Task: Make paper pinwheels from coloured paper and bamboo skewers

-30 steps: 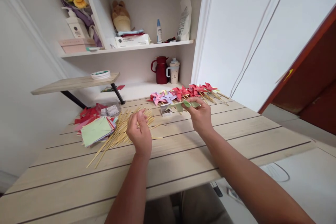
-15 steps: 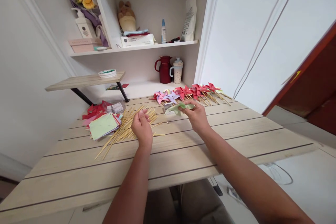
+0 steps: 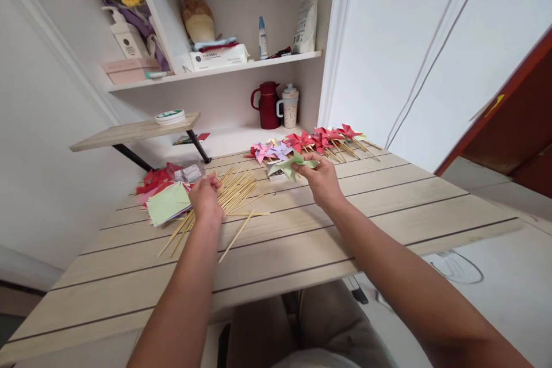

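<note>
My right hand point(image 3: 321, 179) pinches a folded pale green paper pinwheel point(image 3: 290, 164) and holds it just above the table, near a small box point(image 3: 276, 173). My left hand point(image 3: 206, 200) lies curled on a heap of thin wooden sticks point(image 3: 233, 191); whether it grips one is hidden. One stick point(image 3: 236, 236) lies apart, slanting toward me. A pile of coloured paper squares point(image 3: 167, 202) sits just left of the left hand.
A row of finished pink, purple and red pinwheels point(image 3: 308, 144) lies along the far side of the wooden table point(image 3: 302, 253). A small raised shelf point(image 3: 129, 133) stands at the back left. A red jug point(image 3: 267, 106) and a cup point(image 3: 288, 107) stand in the alcove behind.
My left hand has slid left across the sticks, toward the paper pile, and one stick now lies apart. The right hand still holds the green pinwheel, a little further from me.
</note>
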`<state>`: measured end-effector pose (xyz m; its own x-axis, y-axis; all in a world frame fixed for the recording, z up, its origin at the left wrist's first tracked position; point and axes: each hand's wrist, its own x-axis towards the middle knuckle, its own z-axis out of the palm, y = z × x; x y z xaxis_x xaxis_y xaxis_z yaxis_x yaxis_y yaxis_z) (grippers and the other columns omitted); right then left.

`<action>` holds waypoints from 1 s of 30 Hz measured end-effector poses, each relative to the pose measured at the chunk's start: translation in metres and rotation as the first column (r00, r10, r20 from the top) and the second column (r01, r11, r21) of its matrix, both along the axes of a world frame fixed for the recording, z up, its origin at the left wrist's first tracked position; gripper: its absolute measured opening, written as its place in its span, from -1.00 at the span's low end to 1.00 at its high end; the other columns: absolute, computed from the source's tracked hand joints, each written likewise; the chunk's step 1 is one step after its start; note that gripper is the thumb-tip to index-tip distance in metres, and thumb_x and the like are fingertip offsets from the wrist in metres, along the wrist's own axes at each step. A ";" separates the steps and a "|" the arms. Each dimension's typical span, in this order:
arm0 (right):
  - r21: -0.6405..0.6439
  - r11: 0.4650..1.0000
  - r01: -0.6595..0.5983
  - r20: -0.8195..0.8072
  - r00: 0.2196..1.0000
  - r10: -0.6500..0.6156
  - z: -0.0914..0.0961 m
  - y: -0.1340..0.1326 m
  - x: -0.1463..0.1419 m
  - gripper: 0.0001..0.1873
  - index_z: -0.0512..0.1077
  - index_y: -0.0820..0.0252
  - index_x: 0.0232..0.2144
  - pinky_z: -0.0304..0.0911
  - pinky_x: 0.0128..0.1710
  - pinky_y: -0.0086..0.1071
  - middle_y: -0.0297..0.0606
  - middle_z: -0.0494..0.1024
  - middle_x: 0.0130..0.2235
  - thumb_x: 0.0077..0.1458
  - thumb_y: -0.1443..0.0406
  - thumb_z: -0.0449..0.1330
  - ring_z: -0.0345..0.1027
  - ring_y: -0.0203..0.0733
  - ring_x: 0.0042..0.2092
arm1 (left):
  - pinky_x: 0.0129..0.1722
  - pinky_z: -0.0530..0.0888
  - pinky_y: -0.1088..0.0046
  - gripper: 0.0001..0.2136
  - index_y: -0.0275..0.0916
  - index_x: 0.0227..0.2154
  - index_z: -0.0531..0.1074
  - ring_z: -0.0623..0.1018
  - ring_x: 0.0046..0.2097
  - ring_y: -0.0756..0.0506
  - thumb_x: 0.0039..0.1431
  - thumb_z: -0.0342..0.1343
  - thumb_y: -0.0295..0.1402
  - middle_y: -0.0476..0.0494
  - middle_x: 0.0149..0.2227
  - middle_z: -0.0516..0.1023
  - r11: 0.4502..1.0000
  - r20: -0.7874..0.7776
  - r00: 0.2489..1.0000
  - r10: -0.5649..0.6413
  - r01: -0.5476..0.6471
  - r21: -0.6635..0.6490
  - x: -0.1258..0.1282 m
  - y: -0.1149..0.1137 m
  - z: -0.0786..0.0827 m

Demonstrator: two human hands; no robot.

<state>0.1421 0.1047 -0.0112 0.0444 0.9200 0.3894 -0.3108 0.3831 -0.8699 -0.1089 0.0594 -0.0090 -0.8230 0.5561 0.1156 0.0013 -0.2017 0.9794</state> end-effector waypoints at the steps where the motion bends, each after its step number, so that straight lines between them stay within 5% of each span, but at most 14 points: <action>1: -0.002 1.000 0.005 0.001 1.000 -0.005 0.000 0.000 0.000 -0.68 0.51 0.13 -0.47 0.23 -0.28 -0.32 -0.39 0.52 -0.43 -0.26 0.14 0.50 0.33 -0.21 -0.34 | -0.31 0.46 0.48 -0.84 -0.29 -0.38 0.48 0.46 -0.47 0.04 0.15 0.00 -0.37 -0.03 -0.46 0.47 1.000 -0.063 0.998 -0.010 0.009 -0.026 -0.006 0.002 0.001; 5: -0.021 1.000 0.014 -0.006 1.000 -0.014 -0.001 0.002 0.000 -0.67 0.48 0.12 -0.48 0.24 -0.29 -0.31 -0.40 0.50 -0.45 -0.27 0.13 0.49 0.34 -0.20 -0.35 | -0.18 0.47 0.37 -0.83 -0.26 -0.36 0.52 0.53 -0.35 -0.06 0.07 0.03 -0.42 -0.06 -0.45 0.51 0.982 -0.352 0.932 -0.084 0.018 -0.189 -0.026 0.008 0.001; 10: -0.024 1.000 0.006 -0.024 1.000 -0.007 -0.002 0.003 0.001 -0.69 0.49 0.13 -0.46 0.23 -0.28 -0.33 -0.40 0.52 -0.43 -0.24 0.17 0.49 0.34 -0.23 -0.35 | 0.03 0.40 0.25 -0.84 -0.24 -0.42 0.54 0.54 -0.11 -0.20 0.01 0.07 -0.53 -0.22 -0.27 0.58 0.892 -0.648 0.711 -0.275 -0.064 -0.448 -0.038 0.002 -0.013; 19: -0.042 0.999 -0.022 -0.022 1.000 0.021 -0.002 0.001 0.000 -0.66 0.48 0.13 -0.45 0.24 -0.28 -0.32 -0.41 0.52 -0.43 -0.26 0.16 0.49 0.36 -0.22 -0.34 | 0.00 0.35 0.20 -0.75 -0.38 -0.28 0.58 0.51 -0.02 -0.32 0.24 -0.03 -0.47 -0.45 -0.08 0.52 0.717 -0.805 0.335 -0.489 -0.371 -0.590 -0.029 -0.012 -0.025; 30: -0.022 1.000 -0.019 0.036 0.999 0.019 -0.004 0.003 0.001 -0.69 0.48 0.11 -0.43 0.26 -0.29 -0.31 -0.38 0.54 -0.41 -0.20 0.13 0.46 0.38 -0.19 -0.34 | -0.24 0.38 0.23 -0.71 -0.41 -0.28 0.61 0.56 -0.11 -0.33 0.27 -0.04 -0.44 -0.48 -0.15 0.57 0.636 -0.814 0.264 -0.517 -0.519 -0.572 -0.027 -0.013 -0.028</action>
<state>0.1431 0.1077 -0.0157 0.0132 0.9289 0.3701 -0.2863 0.3581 -0.8887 -0.1363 0.0465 -0.0368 -0.4118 0.8451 0.3408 0.9014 0.4328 0.0158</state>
